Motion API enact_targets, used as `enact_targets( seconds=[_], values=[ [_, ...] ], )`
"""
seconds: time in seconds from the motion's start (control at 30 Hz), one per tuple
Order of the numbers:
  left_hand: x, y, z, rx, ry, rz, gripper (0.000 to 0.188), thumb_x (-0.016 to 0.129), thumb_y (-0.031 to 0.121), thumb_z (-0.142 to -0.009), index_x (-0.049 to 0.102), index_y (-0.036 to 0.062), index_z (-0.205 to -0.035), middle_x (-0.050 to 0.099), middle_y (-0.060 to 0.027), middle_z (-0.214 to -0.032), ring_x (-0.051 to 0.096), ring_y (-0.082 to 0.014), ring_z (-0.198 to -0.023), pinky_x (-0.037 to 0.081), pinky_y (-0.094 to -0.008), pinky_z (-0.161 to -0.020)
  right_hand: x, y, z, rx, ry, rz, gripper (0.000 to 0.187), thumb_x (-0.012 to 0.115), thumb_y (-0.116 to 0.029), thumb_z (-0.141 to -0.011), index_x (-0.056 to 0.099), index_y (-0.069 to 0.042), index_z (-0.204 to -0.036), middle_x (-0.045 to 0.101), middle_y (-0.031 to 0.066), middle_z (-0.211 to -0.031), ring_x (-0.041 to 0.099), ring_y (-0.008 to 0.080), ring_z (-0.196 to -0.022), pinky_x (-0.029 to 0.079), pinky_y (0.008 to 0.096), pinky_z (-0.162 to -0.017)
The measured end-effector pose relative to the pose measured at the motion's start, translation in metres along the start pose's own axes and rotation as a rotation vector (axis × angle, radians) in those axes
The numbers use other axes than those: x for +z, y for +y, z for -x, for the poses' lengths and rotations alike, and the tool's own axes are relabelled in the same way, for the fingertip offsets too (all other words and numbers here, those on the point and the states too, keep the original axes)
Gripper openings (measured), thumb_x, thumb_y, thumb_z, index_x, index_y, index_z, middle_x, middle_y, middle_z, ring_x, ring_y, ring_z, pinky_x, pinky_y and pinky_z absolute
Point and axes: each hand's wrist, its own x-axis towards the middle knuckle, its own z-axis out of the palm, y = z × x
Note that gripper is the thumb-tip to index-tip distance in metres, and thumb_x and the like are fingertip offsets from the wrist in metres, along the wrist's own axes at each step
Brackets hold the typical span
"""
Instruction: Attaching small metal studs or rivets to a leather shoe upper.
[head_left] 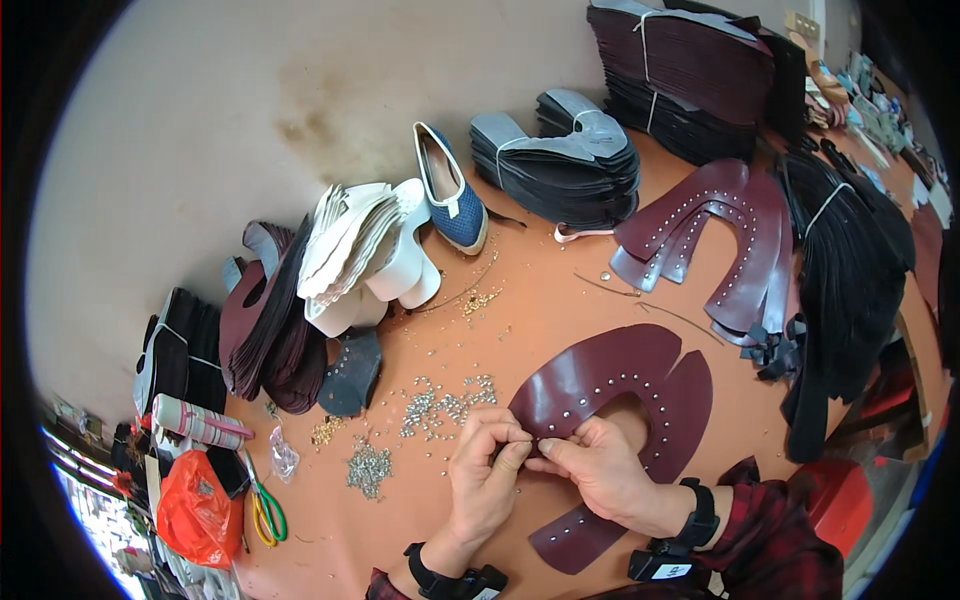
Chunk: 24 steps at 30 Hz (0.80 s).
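Observation:
In front of me on the table lies a curved, burgundy leather shoe upper (560,385) with a row of silver studs along its inner edge. My right hand (610,475) pinches its left edge between thumb and fingers. Right beside it, my left hand (488,470) is closed, thumb against fingertips, at the same edge; whatever it holds is too small or hidden to name. Loose silver studs (440,408) are scattered just beyond my left hand, and a denser pile of small metal pieces (369,471) lies to its left.
Studded burgundy uppers (745,215) are stacked at the far right, near hanging black strips (850,250). Along the back stand bundled black pieces (560,180), a blue shoe (455,195) and white sheets (350,250). Scissors (265,510) and a red bag (200,510) lie left.

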Motion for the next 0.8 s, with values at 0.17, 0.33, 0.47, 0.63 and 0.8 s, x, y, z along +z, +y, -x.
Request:
enact_targets(
  seconds=[0.17,0.33,0.47,0.63,0.8],
  values=[
    [0.003,-0.001,0.002,-0.039,-0.005,0.04,0.006,0.056,-0.006,-0.076,0.055,-0.0002,-0.079,0.048,-0.006,-0.087,0.047,-0.0137,-0.079,0.041,-0.0232,-0.066,-0.001,0.001,0.0,-0.001,0.007,0.021,0.016,0.049,0.0,-0.084,0.053,0.007,-0.097,0.058,0.0064,-0.093,0.057,0.0092,-0.082,0.05,0.0225,-0.075],
    [0.004,0.001,0.004,-0.04,0.014,-0.019,0.007,0.057,-0.005,-0.076,0.056,-0.0002,-0.08,0.047,-0.0059,-0.088,0.047,-0.0125,-0.078,0.041,-0.0223,-0.065,0.001,0.004,0.001,-0.07,0.03,0.084,0.014,0.051,-0.001,-0.083,0.055,0.007,-0.094,0.058,0.0051,-0.088,0.057,0.008,-0.078,0.048,0.0209,-0.07],
    [0.003,-0.004,0.007,-0.051,0.004,0.033,0.007,0.058,-0.005,-0.076,0.056,0.0002,-0.081,0.046,-0.0055,-0.09,0.047,-0.012,-0.078,0.041,-0.0219,-0.066,-0.002,0.008,0.001,-0.085,0.025,0.075,0.014,0.051,-0.001,-0.083,0.055,0.007,-0.094,0.058,0.0054,-0.087,0.057,0.0071,-0.076,0.048,0.0209,-0.068],
    [0.004,-0.005,0.008,-0.18,0.031,0.214,0.006,0.061,-0.001,-0.076,0.056,0.0011,-0.079,0.046,-0.0052,-0.09,0.045,-0.0127,-0.081,0.039,-0.0234,-0.072,-0.003,0.011,0.002,-0.135,0.069,0.219,0.012,0.053,-0.002,-0.082,0.055,0.007,-0.089,0.06,0.0041,-0.079,0.054,0.0048,-0.07,0.046,0.0196,-0.059],
    [0.004,-0.002,0.006,-0.325,0.026,0.428,0.011,0.064,0.005,-0.075,0.054,0.0017,-0.078,0.045,-0.0043,-0.089,0.043,-0.0138,-0.084,0.035,-0.0251,-0.078,-0.007,0.013,0.002,-0.102,0.068,0.37,0.014,0.051,0.001,-0.082,0.055,0.006,-0.095,0.059,0.0054,-0.087,0.058,0.0077,-0.076,0.049,0.0197,-0.069]
  ],
)
